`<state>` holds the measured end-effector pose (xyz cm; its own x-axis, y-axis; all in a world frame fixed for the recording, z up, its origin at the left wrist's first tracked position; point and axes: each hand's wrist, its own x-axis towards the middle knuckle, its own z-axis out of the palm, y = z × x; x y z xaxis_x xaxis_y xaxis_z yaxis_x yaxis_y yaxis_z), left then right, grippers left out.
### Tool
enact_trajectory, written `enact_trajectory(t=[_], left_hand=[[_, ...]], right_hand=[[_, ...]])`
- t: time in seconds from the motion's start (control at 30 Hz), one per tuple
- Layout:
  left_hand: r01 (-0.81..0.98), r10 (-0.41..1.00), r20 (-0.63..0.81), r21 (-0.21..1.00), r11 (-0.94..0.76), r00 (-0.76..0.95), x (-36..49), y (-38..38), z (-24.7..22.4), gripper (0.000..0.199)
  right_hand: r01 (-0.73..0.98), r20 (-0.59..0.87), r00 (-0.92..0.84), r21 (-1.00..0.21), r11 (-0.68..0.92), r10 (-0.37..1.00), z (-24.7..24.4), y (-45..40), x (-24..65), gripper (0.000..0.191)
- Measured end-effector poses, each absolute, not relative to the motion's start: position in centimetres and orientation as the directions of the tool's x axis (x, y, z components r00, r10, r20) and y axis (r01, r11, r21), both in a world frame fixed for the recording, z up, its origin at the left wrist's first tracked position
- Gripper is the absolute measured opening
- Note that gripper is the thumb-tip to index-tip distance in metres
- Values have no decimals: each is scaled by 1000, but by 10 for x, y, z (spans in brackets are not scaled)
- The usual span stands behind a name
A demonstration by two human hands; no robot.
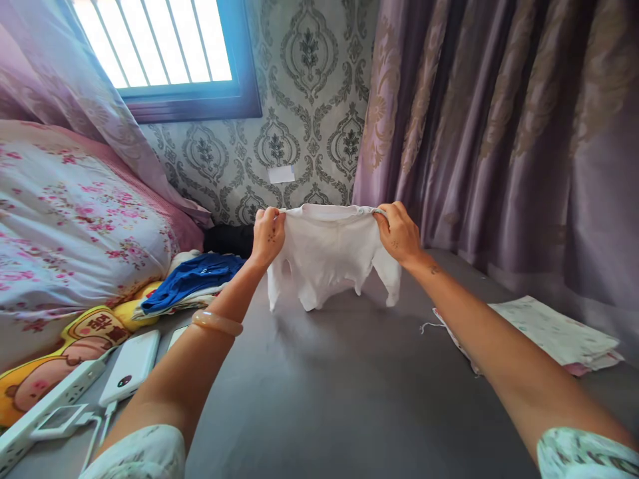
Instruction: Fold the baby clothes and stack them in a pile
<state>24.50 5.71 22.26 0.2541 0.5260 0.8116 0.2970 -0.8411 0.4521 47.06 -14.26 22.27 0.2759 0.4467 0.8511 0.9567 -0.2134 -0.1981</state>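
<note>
A small white long-sleeved shirt (334, 256) hangs stretched between my two hands above the grey bed sheet (339, 399). My left hand (268, 234) is closed on one shoulder of it, and my right hand (399, 231) grips the other shoulder. The neckline faces up, with what look like small snaps near my right hand. Both sleeves dangle at the sides, and the lower hem bunches unevenly just over the sheet. My fingertips are partly hidden behind the cloth.
Folded clothes with a blue garment (194, 283) on top lie at left, near a yellow plush toy (94, 326). A white power bank (130, 366) and a power strip (54, 406) with cables sit at lower left. Folded pale patterned cloth (554, 329) lies right, below purple curtains (499, 133).
</note>
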Motion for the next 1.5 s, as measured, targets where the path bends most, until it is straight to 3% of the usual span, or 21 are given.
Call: enact_trajectory(t=[0.17,0.3,0.4,0.5,0.63,0.73,0.83,0.93,1.13,1.5], left_hand=[[360,254,939,160,-919,232,207,27,231,18],[387,160,962,64,-920,221,175,-1,249,17],[400,165,954,53,-915,251,160,-14,263,15],[401,228,901,67,-913,368,158,-7,265,16],[412,387,662,128,-902,642,177,28,229,22],[496,506,416,140,-857,756,202,53,176,23],[628,631,214,93,-773,745,225,61,118,23],[703,698,219,66,-708,682,240,56,68,30],[646,623,295,23,-763,725,246,58,16,33],[640,621,297,41,-767,725,264,104,5,32]], right_hand=[[979,875,188,-132,-153,446,234,-180,455,38],[977,843,201,-206,-46,499,259,-214,434,32],[934,781,295,-356,5,550,276,-229,422,31],[841,617,384,-541,15,687,277,-226,425,34],[730,310,403,-677,-98,861,241,-201,452,39],[799,196,329,-579,-162,924,191,-176,474,36],[893,179,345,-366,-263,921,137,-156,481,28],[916,135,380,-190,-353,915,94,-146,475,30],[913,70,404,38,-407,912,50,-138,470,36],[907,24,418,48,-418,908,34,-93,496,36]])
